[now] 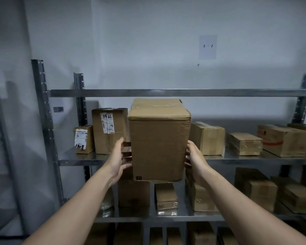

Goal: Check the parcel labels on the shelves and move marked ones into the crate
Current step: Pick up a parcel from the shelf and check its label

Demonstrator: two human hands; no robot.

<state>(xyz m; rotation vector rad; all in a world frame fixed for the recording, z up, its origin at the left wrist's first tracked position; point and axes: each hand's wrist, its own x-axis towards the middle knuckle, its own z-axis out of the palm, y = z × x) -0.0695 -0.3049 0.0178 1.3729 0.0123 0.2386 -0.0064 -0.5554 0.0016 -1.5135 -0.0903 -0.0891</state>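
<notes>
A tall plain cardboard parcel (159,140) is held in the air in front of the metal shelf (78,160). My left hand (117,160) presses its left side and my right hand (195,160) presses its right side. The face turned toward me shows no label, only a small mark at the bottom left corner. On the shelf to the left stand a parcel with a white label and handwriting (108,129) and a smaller labelled parcel (83,139). No crate is in view.
More brown parcels (208,137) line the same shelf to the right, and others fill the lower shelves (166,197). A paper sign reading "2 - 2" (208,46) hangs on the wall. A second rack upright (0,121) stands at far left.
</notes>
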